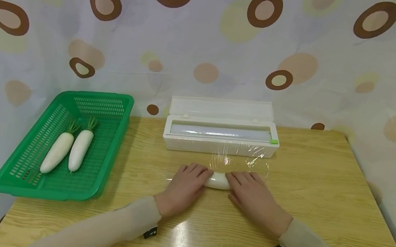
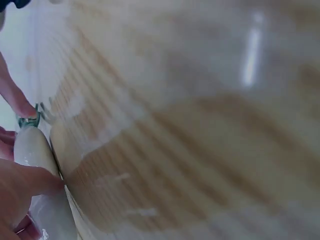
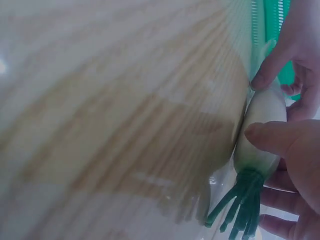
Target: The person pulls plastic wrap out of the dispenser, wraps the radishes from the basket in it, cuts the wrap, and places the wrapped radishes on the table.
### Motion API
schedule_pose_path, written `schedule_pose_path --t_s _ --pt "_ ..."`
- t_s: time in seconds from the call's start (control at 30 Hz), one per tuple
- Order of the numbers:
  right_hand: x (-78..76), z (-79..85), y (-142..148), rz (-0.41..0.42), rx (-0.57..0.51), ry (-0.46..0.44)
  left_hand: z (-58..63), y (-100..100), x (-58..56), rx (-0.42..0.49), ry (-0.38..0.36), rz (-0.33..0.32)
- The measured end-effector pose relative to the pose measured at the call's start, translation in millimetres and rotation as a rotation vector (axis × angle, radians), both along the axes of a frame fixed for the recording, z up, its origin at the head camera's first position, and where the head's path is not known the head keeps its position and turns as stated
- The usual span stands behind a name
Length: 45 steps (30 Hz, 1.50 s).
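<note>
Wooden table [image 1: 327,199] before a white curtain [image 1: 214,33] with brown rings

Bare table [image 1: 328,195] lies right of the hands; dispenser box [image 1: 219,138] blocks behind, green basket [image 1: 53,177] left.

White radish [image 1: 218,181] lies sideways on film, seemingly wrapped, green stalks rightward.
</note>
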State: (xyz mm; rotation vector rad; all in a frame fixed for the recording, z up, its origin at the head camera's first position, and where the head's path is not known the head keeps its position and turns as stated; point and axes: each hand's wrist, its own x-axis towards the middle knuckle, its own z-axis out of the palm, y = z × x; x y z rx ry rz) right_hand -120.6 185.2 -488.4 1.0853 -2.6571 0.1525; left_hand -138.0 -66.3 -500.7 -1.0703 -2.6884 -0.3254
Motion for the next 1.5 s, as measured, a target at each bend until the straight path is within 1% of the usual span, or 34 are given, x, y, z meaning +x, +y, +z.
schedule_pose_path --t_s 0.13,0.37,0.57,0.7,0.83,0.93,0.97,1.07,1.27,1.37,1.5 --pt "-5.7 1.0 -1 -0.018 0.028 -0.003 0.5 3 -6.3 -0.041 0.001 0.035" --pt "-17.3 -2.0 -4 -0.048 0.048 -0.008 -0.3 5 -13.4 -0.044 -0.037 0.071" --pt "-25.4 -2.4 -7 -0.057 0.04 -0.029 1.3 6 -16.7 -0.03 -0.048 0.068" --pt "-30.6 1.2 -8 -0.073 0.025 -0.044 1.5 3 -21.2 0.006 -0.068 0.046" --pt "-35.6 2.6 -8 -0.068 0.011 -0.008 -1.2 2 -25.8 -0.002 -0.055 0.048" --pt "-38.1 1.5 -8 -0.061 0.028 0.023 -2.6 2 -27.4 -0.003 -0.028 0.06" --pt "-38.9 1.1 -8 -0.062 0.036 0.028 -2.5 2 -28.1 0.006 -0.03 0.06" --pt "-41.0 -0.3 -6 -0.074 0.035 0.023 -2.6 2 -30.1 0.026 -0.05 0.07" --pt "-44.3 -2.4 -1 -0.099 -0.019 -0.011 -1.1 0 -36.0 0.048 -0.106 0.114" --pt "-45.5 -3.9 2 -0.096 -0.028 -0.016 -0.3 -2 -37.5 0.053 -0.118 0.115" --pt "-47.4 -4.0 4 -0.084 -0.056 -0.012 0.0 -5 -38.9 0.065 -0.105 0.097"
